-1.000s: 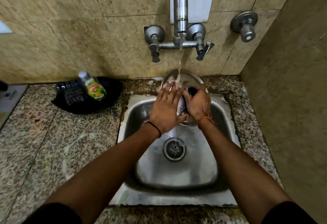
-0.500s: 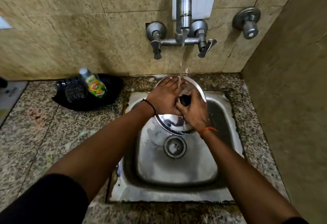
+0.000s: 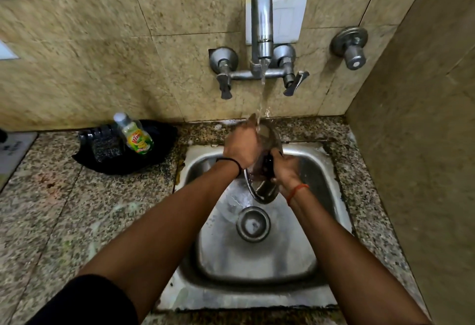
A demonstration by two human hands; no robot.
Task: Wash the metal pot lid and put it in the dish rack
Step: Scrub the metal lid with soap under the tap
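Under the running tap point(image 3: 261, 29), the metal pot lid point(image 3: 264, 188) stands edge-on, clamped between left hand point(image 3: 241, 146) and right hand point(image 3: 286, 168) fingers.

Soft, even indoor light with no visible source falls on the beige stone wall tiles point(image 3: 77, 42), raising bright glare on the curved chrome faucet spout point(image 3: 261, 16) and the square stainless steel sink point(image 3: 257, 260), while wide-angle distortion bends the edges and motion blur smears the corners.
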